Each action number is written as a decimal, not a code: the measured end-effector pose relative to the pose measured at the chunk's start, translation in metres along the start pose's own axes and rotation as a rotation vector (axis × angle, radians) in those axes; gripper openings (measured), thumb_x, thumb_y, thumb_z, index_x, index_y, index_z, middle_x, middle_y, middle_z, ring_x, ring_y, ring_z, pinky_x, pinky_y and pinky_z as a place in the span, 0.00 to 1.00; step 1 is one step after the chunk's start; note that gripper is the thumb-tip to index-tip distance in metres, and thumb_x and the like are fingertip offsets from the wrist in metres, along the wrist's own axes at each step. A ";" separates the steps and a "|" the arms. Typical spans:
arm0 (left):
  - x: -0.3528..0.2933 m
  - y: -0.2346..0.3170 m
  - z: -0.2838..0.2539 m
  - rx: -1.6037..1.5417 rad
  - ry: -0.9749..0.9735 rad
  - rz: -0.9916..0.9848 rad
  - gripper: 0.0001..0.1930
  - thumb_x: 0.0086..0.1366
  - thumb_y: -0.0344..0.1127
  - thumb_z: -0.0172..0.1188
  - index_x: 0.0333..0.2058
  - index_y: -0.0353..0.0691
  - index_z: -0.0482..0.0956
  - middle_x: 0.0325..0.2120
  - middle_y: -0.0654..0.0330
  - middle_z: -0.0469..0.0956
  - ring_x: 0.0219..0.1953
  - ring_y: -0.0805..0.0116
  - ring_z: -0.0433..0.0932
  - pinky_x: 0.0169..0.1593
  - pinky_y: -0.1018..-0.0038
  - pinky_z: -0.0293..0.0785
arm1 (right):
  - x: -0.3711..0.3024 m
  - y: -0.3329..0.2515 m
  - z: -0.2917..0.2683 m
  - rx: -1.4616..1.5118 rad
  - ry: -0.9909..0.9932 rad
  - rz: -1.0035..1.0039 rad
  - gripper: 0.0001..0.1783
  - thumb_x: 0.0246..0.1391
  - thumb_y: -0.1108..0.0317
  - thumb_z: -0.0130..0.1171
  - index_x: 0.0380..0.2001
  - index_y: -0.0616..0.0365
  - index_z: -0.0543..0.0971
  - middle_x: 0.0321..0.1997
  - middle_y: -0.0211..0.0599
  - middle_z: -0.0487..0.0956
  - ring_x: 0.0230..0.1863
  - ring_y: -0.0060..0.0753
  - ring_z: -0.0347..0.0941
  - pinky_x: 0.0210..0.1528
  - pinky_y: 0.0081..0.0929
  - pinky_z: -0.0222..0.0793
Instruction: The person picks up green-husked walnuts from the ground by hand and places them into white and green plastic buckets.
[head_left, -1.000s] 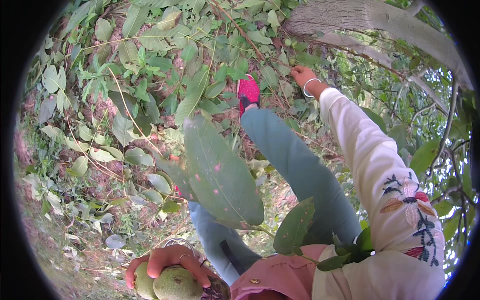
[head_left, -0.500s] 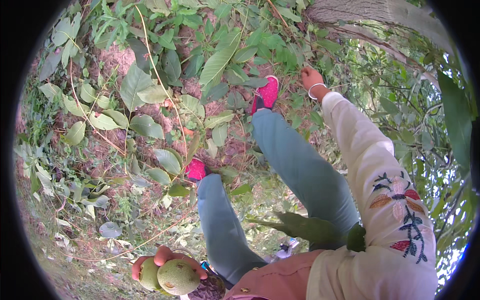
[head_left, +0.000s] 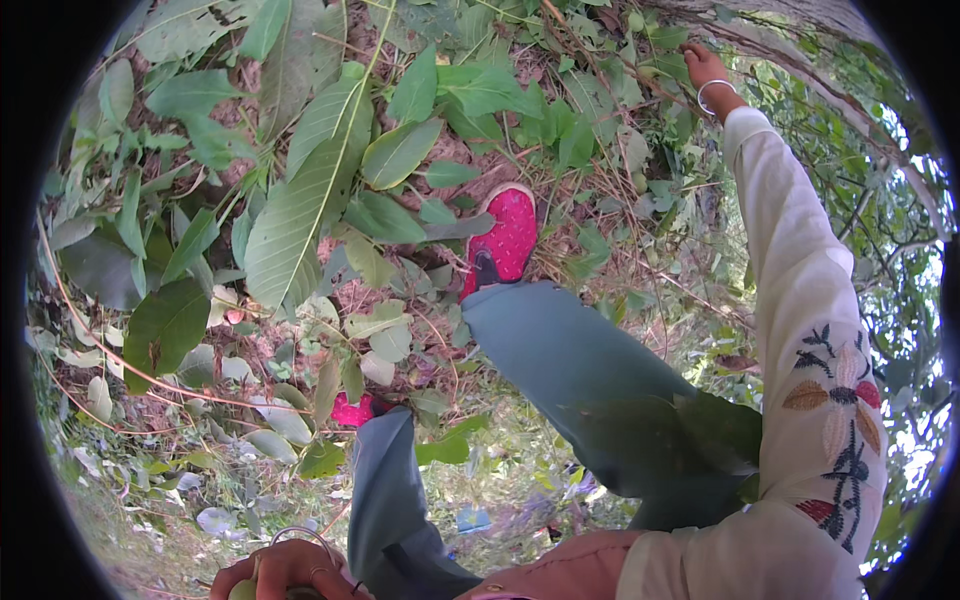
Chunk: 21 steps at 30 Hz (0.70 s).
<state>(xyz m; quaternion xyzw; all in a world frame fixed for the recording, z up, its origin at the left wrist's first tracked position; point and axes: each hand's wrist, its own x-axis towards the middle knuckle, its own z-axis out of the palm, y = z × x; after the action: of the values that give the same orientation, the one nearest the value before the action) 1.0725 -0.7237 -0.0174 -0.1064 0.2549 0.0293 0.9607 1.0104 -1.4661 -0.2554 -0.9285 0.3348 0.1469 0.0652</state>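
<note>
Reach is what changes: compared with half a second ago, I see the right hand [head_left: 706,70] farther out toward the upper right, its arm stretched longer, near the tree trunk [head_left: 800,14]. My view has shifted too, and the left hand [head_left: 290,570] now sits lower, cut by the bottom edge, so where two round fruits showed, I make out only a sliver of one green fruit [head_left: 243,590] under its fingers. I judge that the left is doing the keeping, which leaves the right free to reach.

The left fingers curl down over that fruit; whether they hold more, I cannot tell. The right fingers are bent and close together, too small for me to tell if they pinch anything. Just left of them is what looks like another rounded fruit [head_left: 648,73] among the foliage.

For containers, I can pick out none; the left palm serves as holder. A blue patch [head_left: 473,520] shows beyond the legs, too blurred to name. Broad leaves [head_left: 310,200] crowd the red dotted shoe [head_left: 510,235].
</note>
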 end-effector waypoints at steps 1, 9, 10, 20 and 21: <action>0.004 -0.017 -0.008 -0.021 -0.041 0.063 0.09 0.57 0.31 0.51 0.36 0.51 0.75 0.29 0.59 0.75 0.31 0.65 0.75 0.25 0.62 0.76 | 0.005 0.001 0.014 -0.029 -0.050 0.024 0.17 0.49 0.60 0.42 0.38 0.53 0.74 0.40 0.49 0.73 0.44 0.50 0.67 0.47 0.35 0.62; 0.040 -0.061 -0.035 0.117 0.081 -0.189 0.07 0.57 0.32 0.50 0.35 0.50 0.75 0.27 0.60 0.75 0.29 0.66 0.75 0.26 0.64 0.75 | 0.008 0.035 0.085 -0.189 -0.464 0.280 0.31 0.42 0.53 0.52 0.48 0.62 0.67 0.48 0.52 0.69 0.50 0.48 0.65 0.52 0.33 0.59; 0.025 -0.057 -0.034 0.125 0.072 -0.159 0.07 0.57 0.32 0.50 0.35 0.50 0.75 0.27 0.60 0.75 0.28 0.66 0.75 0.26 0.64 0.75 | 0.014 0.018 0.092 -0.187 -0.428 0.242 0.32 0.41 0.52 0.53 0.48 0.60 0.67 0.48 0.51 0.69 0.50 0.48 0.65 0.52 0.33 0.59; 0.037 -0.111 -0.021 0.234 0.094 -0.264 0.06 0.58 0.34 0.49 0.33 0.50 0.74 0.26 0.61 0.75 0.27 0.67 0.75 0.29 0.65 0.73 | 0.018 0.009 0.057 0.789 -0.032 0.553 0.16 0.36 0.57 0.56 0.29 0.55 0.75 0.30 0.50 0.74 0.34 0.52 0.69 0.43 0.37 0.65; 0.039 -0.113 -0.021 0.238 0.096 -0.266 0.06 0.58 0.34 0.49 0.33 0.50 0.74 0.26 0.61 0.76 0.27 0.67 0.75 0.30 0.65 0.73 | 0.026 0.003 0.044 0.996 -0.043 0.692 0.14 0.36 0.58 0.55 0.27 0.54 0.75 0.29 0.50 0.74 0.32 0.52 0.70 0.43 0.37 0.66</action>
<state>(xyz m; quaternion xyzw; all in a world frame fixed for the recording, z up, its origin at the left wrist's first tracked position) 1.1084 -0.8387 -0.0328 -0.0259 0.2859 -0.1337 0.9485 1.0174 -1.4740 -0.3054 -0.6203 0.6445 0.0040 0.4471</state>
